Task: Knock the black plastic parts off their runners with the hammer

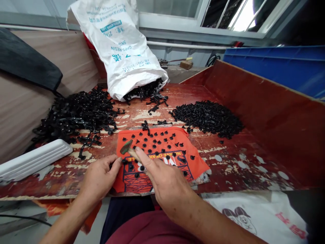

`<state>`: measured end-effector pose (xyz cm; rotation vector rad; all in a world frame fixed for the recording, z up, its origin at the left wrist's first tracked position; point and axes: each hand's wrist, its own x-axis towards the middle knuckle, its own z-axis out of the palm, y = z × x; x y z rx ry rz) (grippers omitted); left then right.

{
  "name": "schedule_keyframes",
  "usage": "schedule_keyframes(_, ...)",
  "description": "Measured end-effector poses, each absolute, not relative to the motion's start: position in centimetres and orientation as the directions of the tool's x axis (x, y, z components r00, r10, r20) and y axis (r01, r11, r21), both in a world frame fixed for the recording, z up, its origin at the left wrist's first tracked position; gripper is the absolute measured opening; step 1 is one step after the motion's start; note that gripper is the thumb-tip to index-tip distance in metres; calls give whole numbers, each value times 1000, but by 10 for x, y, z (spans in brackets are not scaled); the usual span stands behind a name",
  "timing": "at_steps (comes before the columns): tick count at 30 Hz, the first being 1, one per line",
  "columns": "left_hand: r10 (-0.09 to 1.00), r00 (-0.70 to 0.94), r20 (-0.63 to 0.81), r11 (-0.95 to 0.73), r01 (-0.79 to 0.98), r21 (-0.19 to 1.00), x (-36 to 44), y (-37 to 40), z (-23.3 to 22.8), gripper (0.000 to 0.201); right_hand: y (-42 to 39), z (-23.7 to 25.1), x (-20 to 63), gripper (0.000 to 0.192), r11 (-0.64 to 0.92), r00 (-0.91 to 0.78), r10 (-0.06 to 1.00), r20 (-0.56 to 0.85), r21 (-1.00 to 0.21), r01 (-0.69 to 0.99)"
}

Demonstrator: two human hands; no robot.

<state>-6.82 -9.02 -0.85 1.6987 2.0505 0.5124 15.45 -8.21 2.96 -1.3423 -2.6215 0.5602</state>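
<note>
Your right hand, lower centre of frame, grips a small hammer: index finger stretched along the handle, the rest curled round it. The hammer head hovers over the upper left corner of the orange cloth. Your left hand, just left of the cloth, pinches a small black part at the cloth's left edge between thumb and fingertips. Black caps dot the cloth. The pile of black sprues sits at centre left, the heap of loose caps right of centre, the white sack at the top.
</note>
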Motion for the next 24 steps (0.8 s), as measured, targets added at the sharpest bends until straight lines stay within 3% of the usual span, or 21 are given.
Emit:
schedule_keyframes(3,984,-157,-79,173,797,579,-69,-89,-11,42,-82,28,150,90,502,-574,796,-193,-321,803)
schedule_keyframes(8,981,-166,-102,194,785,589,-67,-90,-12,43,-83,36,151,78,516,-571,821,-17,-407,754)
schedule_keyframes(13,986,-163,-40,156,803,576,-65,-94,-12,42,-83,37,149,87,508,-558,809,-184,-258,822)
schedule_keyframes(18,986,-168,-12,145,812,565,-65,-95,-13,41,-84,37,151,86,528,-561,827,-27,-307,792)
schedule_keyframes(24,986,-168,-3,144,840,523,-63,-95,-11,38,-83,43,146,89,517,-563,803,-197,-240,822)
